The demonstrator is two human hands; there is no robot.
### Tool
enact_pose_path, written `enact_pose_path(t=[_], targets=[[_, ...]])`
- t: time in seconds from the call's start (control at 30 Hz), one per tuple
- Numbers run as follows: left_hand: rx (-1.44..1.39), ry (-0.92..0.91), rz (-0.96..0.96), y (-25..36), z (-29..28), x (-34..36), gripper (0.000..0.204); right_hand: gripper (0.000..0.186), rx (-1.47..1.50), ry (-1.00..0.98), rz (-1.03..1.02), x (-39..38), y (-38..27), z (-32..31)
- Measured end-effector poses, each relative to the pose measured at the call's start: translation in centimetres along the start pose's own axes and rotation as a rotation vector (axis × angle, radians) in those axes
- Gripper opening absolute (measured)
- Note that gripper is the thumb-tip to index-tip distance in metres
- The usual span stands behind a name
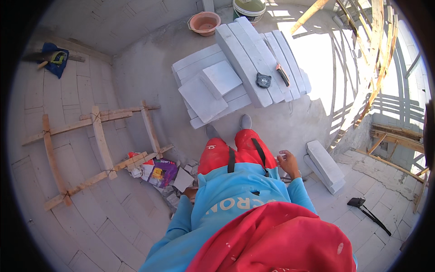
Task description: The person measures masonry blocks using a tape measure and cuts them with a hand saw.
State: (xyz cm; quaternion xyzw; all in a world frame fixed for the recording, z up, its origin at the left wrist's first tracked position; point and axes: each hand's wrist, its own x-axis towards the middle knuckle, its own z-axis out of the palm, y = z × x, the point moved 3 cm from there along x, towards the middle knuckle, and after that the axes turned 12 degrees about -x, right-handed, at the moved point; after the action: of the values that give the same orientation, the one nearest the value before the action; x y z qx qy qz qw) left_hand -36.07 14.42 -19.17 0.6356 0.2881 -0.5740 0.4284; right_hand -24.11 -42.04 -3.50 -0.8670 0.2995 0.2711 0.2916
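Observation:
My right hand (288, 164) hangs beside my red trousers, fingers loosely curled and somewhat apart, with nothing plainly held. At my left side, my left hand (190, 194) shows only in part; its fingers are hidden by my blue shirt. In front of my feet lies a stack of pale blocks (242, 59). On it rest a black tape measure (263, 80) and a handsaw (282, 75) with an orange and black handle. Two cut block pieces, a square one (222, 78) and a flatter one (202, 97), lie on the stack's left part. Neither hand touches the stack.
A wooden ladder-like frame (103, 141) stands left, near a purple bag (164, 174) and block rubble (183, 179). Two blocks (325, 165) lie right, with a black tool (369, 215) beyond. Behind the stack are an orange basin (204, 22), a bucket (249, 9) and timber poles (376, 59).

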Motion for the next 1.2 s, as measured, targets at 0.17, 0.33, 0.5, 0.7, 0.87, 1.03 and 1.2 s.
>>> enact_pose_path(t=[0.17,0.33,0.5,0.7,0.87,1.03,1.2], targets=[[-0.692,0.402,0.029,3.9,-3.8,1.5,0.047,0.038,-0.089,-0.027,-0.284,10.1,-9.0,-3.7],[-1.010,0.557,0.540,23.6,-6.1,-1.7,0.043,0.039,-0.014,-0.019,-0.447,14.9,-12.1,-8.8],[-0.913,0.471,0.591,34.0,-0.7,0.4,0.050,0.036,-0.066,0.030,-0.566,18.0,-8.3,-11.2],[-0.824,0.427,0.387,38.9,7.1,10.6,0.082,0.043,-0.093,0.043,-0.465,20.2,-3.8,-15.0],[-0.741,0.633,0.391,42.9,6.6,20.2,0.112,0.051,-0.021,0.163,-0.455,23.8,-5.9,-16.0],[-0.558,0.941,0.485,48.4,5.3,25.9,0.113,0.057,-0.020,0.222,-0.457,28.1,-9.2,-13.2],[-0.988,1.056,0.245,54.2,6.4,23.6,0.097,0.059,-0.124,0.247,-0.494,30.8,-8.8,-12.3]])
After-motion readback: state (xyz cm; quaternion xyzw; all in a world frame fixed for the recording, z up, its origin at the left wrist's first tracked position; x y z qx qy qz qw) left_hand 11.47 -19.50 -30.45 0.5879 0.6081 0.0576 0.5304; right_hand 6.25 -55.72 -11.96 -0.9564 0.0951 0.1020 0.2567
